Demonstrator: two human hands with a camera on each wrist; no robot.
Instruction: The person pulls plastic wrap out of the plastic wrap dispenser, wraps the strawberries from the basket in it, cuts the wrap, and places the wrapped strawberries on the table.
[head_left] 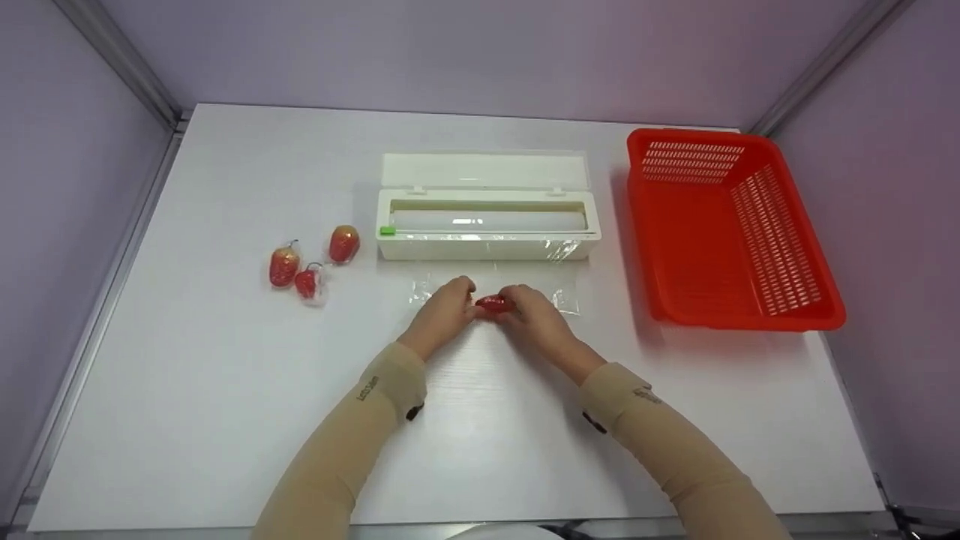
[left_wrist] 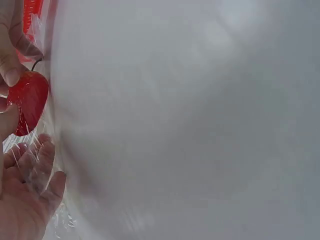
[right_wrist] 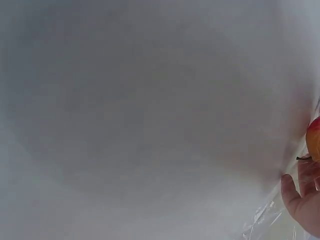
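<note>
A red, mango-shaped fruit (head_left: pixel 493 304) with a dark stem lies between both hands, on clear cling film (head_left: pixel 562 292) before the dispenser. My right hand (head_left: pixel 540 319) holds its stem end with thumb and fingers. On the left, my left hand (head_left: pixel 442 313) has its thumb against the fruit's other end; its fingers are spread and loosely bent, with film across them in the left wrist view. Seen from the right wrist, the fruit (right_wrist: pixel 314 140) shows orange near the stem. The film's edges around the fingers are partly hidden.
Behind the hands stands a white film dispenser (head_left: pixel 487 249), lid raised, with a roll (head_left: pixel 487 220) inside and a green slider (head_left: pixel 387 231). Left of it lie two red-yellow fruits (head_left: pixel 284 267) and a smaller red one (head_left: pixel 306 283), film-wrapped. A red basket (head_left: pixel 652 277) stands right.
</note>
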